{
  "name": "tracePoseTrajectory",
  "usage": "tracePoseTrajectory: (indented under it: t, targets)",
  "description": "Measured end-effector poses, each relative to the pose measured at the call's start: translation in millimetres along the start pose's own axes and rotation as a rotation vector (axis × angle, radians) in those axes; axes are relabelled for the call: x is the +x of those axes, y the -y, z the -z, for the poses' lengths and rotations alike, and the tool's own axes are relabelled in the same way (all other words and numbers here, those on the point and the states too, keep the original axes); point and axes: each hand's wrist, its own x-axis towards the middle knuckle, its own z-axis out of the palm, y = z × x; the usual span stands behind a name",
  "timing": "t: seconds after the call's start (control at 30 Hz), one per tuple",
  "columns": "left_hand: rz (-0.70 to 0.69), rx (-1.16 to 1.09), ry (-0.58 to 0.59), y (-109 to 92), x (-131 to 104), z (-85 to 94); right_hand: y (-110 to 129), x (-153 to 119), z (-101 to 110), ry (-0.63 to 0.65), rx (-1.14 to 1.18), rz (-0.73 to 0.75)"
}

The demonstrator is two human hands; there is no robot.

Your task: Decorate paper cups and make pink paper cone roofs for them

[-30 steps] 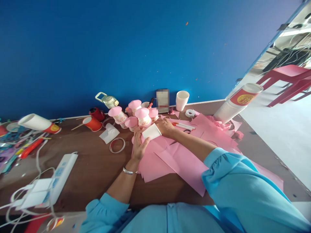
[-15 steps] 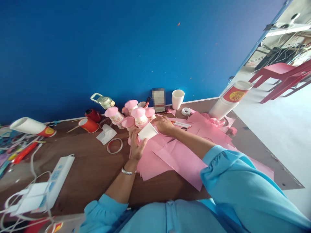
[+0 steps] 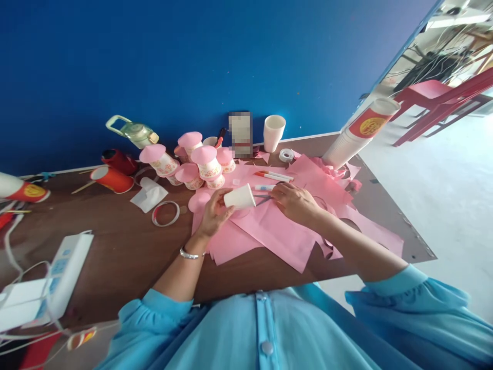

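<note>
A plain white paper cup [image 3: 239, 197] lies on its side in my left hand [image 3: 214, 211], its mouth facing right. My right hand [image 3: 295, 203] is closed around the handles of scissors [image 3: 263, 199]. Their blades reach left to the cup's rim; whether they touch it I cannot tell. Beneath both hands are overlapping pink paper sheets [image 3: 277, 234]. Just beyond my left hand stand several patterned cups with pink cone tops [image 3: 204, 155]. A glue stick or marker [image 3: 264, 188] lies close to the scissors.
A tall stack of white cups [image 3: 342, 143] leans at the right. Tape [image 3: 286, 155], pens [image 3: 271, 176] and a white cup [image 3: 274, 132] stand or lie toward the blue wall. On the left are a tape ring [image 3: 165, 213], red cup [image 3: 112, 180], bottle [image 3: 138, 133] and power strip [image 3: 69, 267].
My right hand has moved right and nearer, away from the cone-topped cups, and scissors now show in it. The white cup has turned so its mouth faces right. The view has shifted.
</note>
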Motion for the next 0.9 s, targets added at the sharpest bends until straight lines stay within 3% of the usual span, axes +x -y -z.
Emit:
tracePoseTrajectory:
  t: [0.1,0.17,0.57,0.8,0.9]
  targets:
    - [0.030,0.075,0.133,-2,-1,-1.7,1,-13,-9,0.023,-0.071,0.010]
    - [0.036,0.105,0.148,-4,-1,-2.4,0,-15,-13,0.045,-0.107,0.004]
    - [0.026,-0.018,-0.080,-3,2,1.6,-17,-14,-16,-0.015,-0.178,-0.019]
    - [0.275,-0.515,-0.149,-1,9,2.6,-25,-19,-9,-0.063,-0.154,-0.146]
    - [0.230,-0.463,-0.223,2,8,5.6,-20,-14,-3,-0.095,-0.102,-0.127]
